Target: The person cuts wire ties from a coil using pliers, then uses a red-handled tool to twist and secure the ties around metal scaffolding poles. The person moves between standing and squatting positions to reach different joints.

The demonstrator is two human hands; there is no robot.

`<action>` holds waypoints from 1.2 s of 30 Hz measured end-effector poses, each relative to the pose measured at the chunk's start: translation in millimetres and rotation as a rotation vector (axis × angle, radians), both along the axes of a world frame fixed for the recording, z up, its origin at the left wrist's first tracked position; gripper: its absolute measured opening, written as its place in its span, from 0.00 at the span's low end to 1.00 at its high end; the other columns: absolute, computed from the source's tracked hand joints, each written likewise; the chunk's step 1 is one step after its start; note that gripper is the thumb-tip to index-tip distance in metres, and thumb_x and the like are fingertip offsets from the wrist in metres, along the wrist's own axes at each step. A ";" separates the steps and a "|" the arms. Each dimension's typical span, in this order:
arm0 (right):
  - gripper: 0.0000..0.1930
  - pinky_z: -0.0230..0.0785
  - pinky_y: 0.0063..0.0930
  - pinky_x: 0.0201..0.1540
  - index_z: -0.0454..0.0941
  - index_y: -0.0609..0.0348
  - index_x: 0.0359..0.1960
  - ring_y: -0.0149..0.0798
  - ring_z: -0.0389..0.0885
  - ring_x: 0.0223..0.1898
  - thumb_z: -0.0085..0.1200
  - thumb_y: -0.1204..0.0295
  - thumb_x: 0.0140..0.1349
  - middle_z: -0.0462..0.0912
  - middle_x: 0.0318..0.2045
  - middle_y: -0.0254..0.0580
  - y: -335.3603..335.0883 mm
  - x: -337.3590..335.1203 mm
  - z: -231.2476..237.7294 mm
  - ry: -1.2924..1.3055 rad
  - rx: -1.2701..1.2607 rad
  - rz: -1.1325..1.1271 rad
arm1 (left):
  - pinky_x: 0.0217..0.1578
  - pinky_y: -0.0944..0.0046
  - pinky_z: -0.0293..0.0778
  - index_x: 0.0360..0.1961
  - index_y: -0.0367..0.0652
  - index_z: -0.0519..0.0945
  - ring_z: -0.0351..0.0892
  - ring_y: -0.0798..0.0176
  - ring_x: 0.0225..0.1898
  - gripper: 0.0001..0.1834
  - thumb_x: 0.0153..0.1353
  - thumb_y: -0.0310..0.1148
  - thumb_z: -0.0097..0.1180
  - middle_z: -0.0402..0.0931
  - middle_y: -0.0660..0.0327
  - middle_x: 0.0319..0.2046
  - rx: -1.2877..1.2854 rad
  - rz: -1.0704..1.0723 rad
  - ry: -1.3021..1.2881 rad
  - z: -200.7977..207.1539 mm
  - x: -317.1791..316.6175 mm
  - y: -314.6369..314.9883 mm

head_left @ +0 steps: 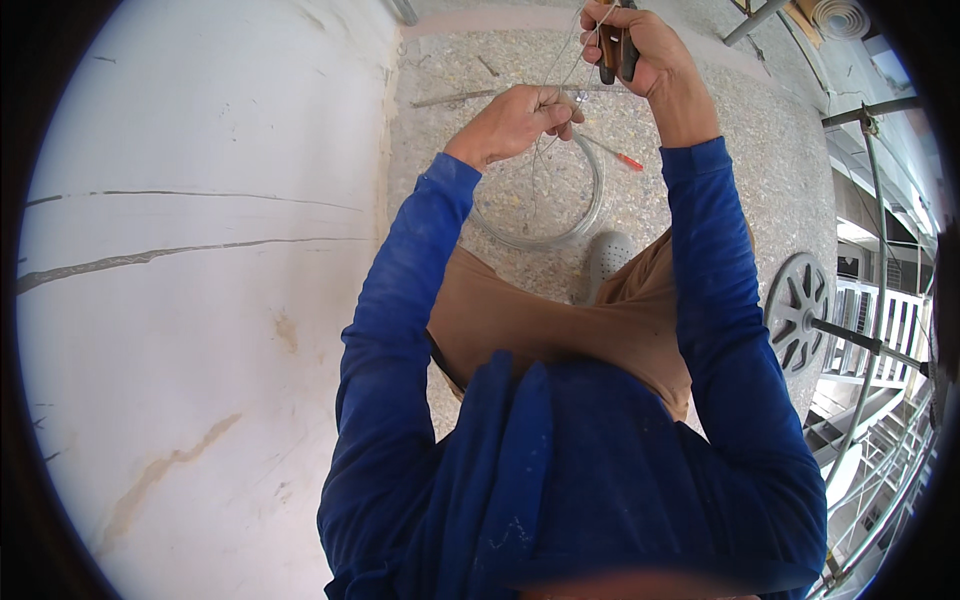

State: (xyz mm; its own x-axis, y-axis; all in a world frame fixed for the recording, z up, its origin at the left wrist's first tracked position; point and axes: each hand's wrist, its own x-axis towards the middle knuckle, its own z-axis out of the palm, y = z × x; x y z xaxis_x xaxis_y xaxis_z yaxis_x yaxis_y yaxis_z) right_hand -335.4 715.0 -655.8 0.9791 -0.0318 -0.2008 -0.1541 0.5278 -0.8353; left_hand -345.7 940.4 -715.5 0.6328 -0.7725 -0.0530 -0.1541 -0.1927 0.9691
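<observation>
My left hand is closed in a pinch on thin pale wire, which rises in loose strands toward the other hand. Further up and to the right, my right hand is closed round pliers with dark and brownish handles. The jaws of the pliers are hard to make out at the picture's top edge. Some strands pass close by the right fingers; whether those fingers also grip them I cannot tell. Below my left hand, a coil of the wire lies on the speckled floor. A red-handled screwdriver rests beside the coil.
A white wall with dark cracks runs along the left. At the right stand a grey spoked disc on a bar and several metal poles. A rolled pale coil is at the far right. My grey shoe is near the wire coil.
</observation>
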 end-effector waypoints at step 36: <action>0.18 0.78 0.48 0.59 0.78 0.62 0.55 0.47 0.84 0.52 0.49 0.59 0.81 0.83 0.50 0.50 160.7 -134.8 -46.9 -0.059 0.757 0.264 | 0.22 0.67 0.66 0.40 0.49 0.73 0.66 0.69 0.22 0.10 0.81 0.40 0.50 0.69 0.66 0.27 -0.917 0.429 0.282 116.1 106.5 -18.8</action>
State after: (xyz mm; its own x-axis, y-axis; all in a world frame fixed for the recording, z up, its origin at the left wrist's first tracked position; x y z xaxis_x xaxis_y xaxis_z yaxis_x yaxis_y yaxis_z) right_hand -470.2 875.7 -702.7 0.9448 0.3267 -0.0231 -0.3201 0.9063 -0.2760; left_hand -239.2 921.7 -599.4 0.9185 -0.3053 0.2513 0.0072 0.6484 0.7612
